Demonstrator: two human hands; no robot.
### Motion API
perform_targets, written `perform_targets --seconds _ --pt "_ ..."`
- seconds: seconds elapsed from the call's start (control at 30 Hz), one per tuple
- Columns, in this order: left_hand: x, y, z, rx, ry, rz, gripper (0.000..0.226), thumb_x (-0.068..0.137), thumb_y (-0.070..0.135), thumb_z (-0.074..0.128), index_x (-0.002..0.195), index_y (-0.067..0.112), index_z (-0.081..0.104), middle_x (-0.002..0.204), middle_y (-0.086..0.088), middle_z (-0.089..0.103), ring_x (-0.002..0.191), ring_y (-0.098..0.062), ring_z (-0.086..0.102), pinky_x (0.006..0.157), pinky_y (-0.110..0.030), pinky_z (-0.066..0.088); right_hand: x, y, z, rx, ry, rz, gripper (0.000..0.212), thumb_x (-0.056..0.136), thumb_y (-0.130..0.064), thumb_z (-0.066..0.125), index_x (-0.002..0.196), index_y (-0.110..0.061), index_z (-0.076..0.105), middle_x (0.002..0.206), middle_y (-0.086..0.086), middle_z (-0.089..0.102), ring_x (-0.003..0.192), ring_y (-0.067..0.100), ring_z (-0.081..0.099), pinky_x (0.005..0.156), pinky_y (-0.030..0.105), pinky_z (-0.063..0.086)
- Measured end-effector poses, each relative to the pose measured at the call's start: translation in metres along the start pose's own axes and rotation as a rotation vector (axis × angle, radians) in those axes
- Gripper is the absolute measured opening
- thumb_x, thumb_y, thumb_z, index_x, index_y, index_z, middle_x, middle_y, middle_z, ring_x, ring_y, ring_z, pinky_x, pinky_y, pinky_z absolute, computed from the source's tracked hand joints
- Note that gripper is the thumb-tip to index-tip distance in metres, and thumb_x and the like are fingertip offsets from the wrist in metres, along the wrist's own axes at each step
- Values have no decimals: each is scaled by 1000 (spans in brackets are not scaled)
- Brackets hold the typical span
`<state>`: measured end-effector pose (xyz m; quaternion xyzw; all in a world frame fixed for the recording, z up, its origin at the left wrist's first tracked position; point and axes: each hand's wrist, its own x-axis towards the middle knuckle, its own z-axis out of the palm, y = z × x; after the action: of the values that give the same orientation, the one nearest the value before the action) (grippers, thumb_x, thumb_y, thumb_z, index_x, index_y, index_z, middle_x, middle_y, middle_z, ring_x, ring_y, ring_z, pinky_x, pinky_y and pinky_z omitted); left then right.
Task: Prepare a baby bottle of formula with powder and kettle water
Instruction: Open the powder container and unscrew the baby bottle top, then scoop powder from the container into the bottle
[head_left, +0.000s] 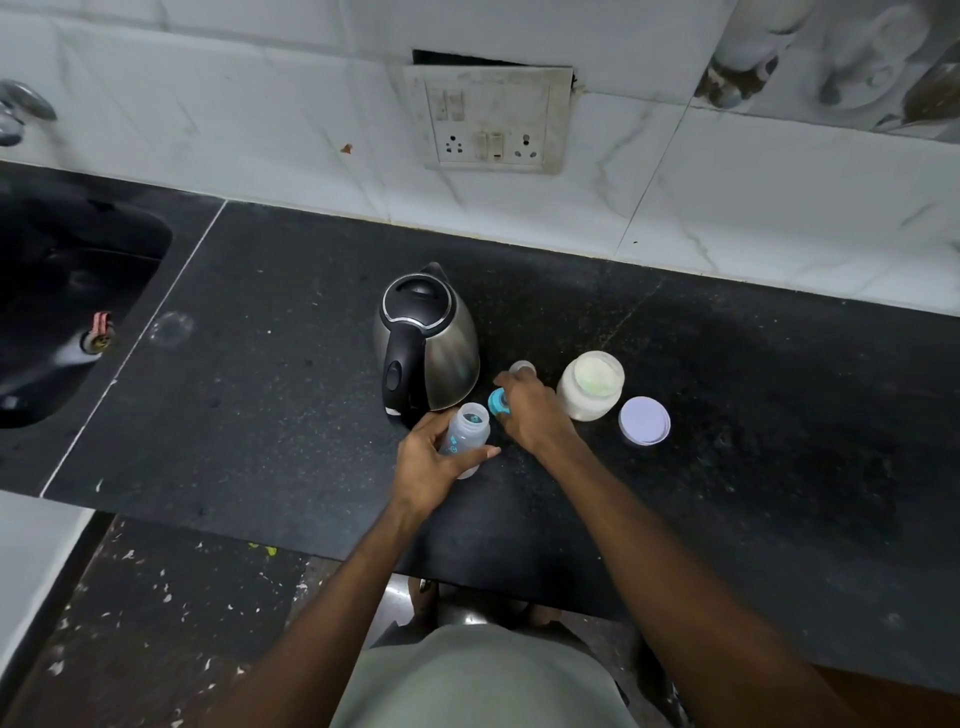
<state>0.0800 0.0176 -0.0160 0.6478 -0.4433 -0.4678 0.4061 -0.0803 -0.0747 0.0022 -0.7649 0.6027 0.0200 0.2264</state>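
Bottle (464, 436), uncapped and with its mouth open, stands on the counter (727, 415) inside the grip of the left hand (431, 457), whose fingers and thumb curl round its body; the right hand (532, 413), just beside that grip, pinches the blue collar (497, 402) close to the counter. The step in hand appears to be the opening of the bottle, with filling not yet begun. The next move likely calls for releasing the collar, then reaching either to the open powder jar (589, 384) beyond the right-hand grip, its lid (644, 421) lying alongside, or to the kettle (426, 343) beyond the left-hand grip.
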Motion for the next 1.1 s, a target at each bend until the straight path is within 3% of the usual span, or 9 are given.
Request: perform_targets --seconds 0.37,0.53,0.63,0.77,0.9,1.0,1.1 --pt "3 -3 4 -13 -51 -6 59 65 29 100 119 25 77 118 7 72 110 -12 72 99 -35 59 -3 3 12 -49 -5 -26 60 94 -15 72 147 -10 44 147 20 44 107 44 67 88 49 54" --pt "2 5 12 -58 -56 -8 51 67 21 99 113 27 78 118 3 75 105 -7 73 93 -27 57 -9 8 5 60 -27 -40 55 89 -11 75 140 -12 55 147 16 45 115 40 64 98 47 54" --pt "3 9 20 -110 -63 -19 54 68 22 99 117 20 77 115 0 79 107 -15 75 94 -33 59 -13 13 -9 105 5 -39 51 89 -5 72 138 -12 59 147 14 47 119 36 62 102 43 51" --pt "5 13 30 -116 -74 6 61 63 39 99 116 20 78 113 0 80 109 -23 75 98 -47 60 -18 27 -35 152 87 -62 30 95 -2 59 124 -8 68 120 14 65 108 33 63 93 42 53" --pt "7 17 44 -93 -84 32 59 58 48 98 107 22 79 104 0 80 100 -19 75 95 -50 61 -24 45 -60 336 212 13 12 94 -12 71 102 -17 78 88 5 78 81 22 72 80 41 60" --pt "9 20 54 -61 -96 47 51 56 51 98 101 36 78 102 -1 79 99 -20 75 94 -51 60 -32 60 -81 352 322 39 4 92 -20 77 95 -19 80 92 1 78 82 14 70 82 35 59" --pt "11 25 62 -25 -114 68 45 55 54 97 95 49 76 103 -3 76 99 -24 74 93 -52 60 -36 83 -95 286 344 81 8 92 -22 77 97 -17 81 100 6 75 88 20 69 81 35 56"
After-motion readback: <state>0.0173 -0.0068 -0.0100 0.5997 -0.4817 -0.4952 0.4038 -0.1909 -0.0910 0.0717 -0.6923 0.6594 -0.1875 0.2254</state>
